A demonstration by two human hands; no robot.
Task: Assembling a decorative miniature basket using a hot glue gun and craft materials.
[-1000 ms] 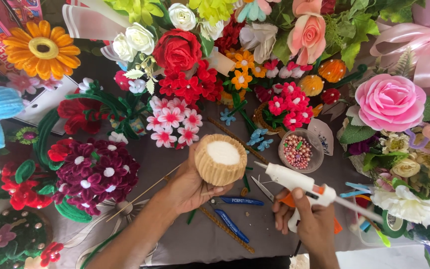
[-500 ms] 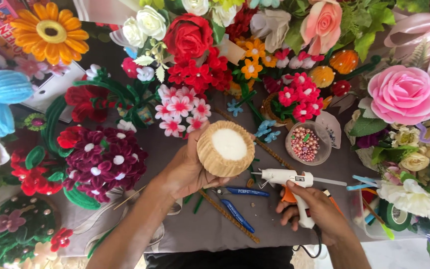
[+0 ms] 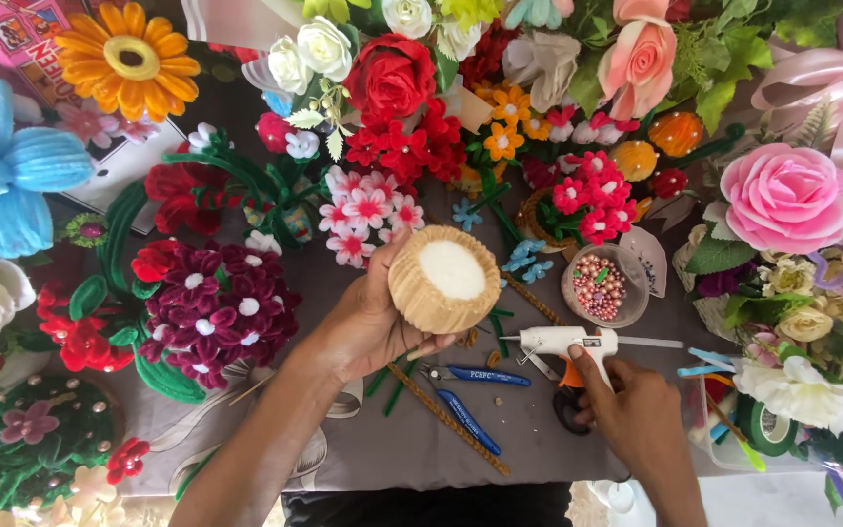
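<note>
My left hand grips a small round wicker basket with white foam inside, tilted so its opening faces up at me. My right hand rests on the handle of a white glue gun, which lies on the grey cloth with its nozzle pointing left toward the basket. Blue-handled pliers lie just below the basket, beside a brown pipe cleaner and green stem pieces.
Handmade pipe-cleaner flowers ring the work area: a maroon bouquet at left, a red rose at the back, a pink rose at right. A small cup of pink beads stands right of the basket. A green tape roll sits far right.
My right hand has lowered the glue gun onto the cloth and turned its nozzle left. My left hand has lifted the basket slightly toward the flowers.
</note>
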